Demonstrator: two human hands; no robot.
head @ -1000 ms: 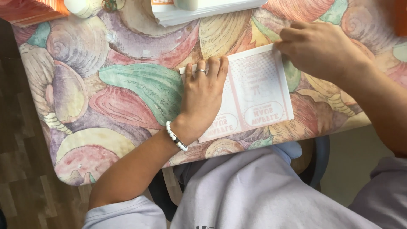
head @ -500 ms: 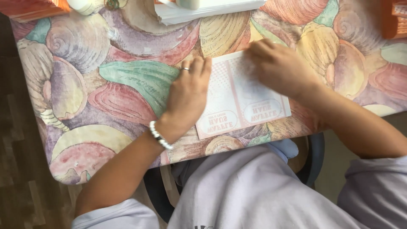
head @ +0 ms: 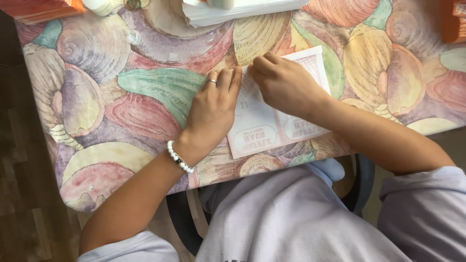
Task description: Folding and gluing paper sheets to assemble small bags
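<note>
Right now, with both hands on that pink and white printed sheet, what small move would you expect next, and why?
Probably the right hand slides its fingertips along the sheet's left part to press it flat. The left hand lies flat, palm down, pinning the printed sheet to the shell-patterned tablecloth, while the right hand's fingertips bunch at the sheet's top left, close beside the left fingers. Whether a fold lies under them is hidden.

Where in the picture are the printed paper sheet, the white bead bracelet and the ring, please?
printed paper sheet [head: 262,128]: head view, its bare lower left part.
white bead bracelet [head: 178,157]: head view, beads on the wrist.
ring [head: 211,81]: head view, band on a finger.
</note>
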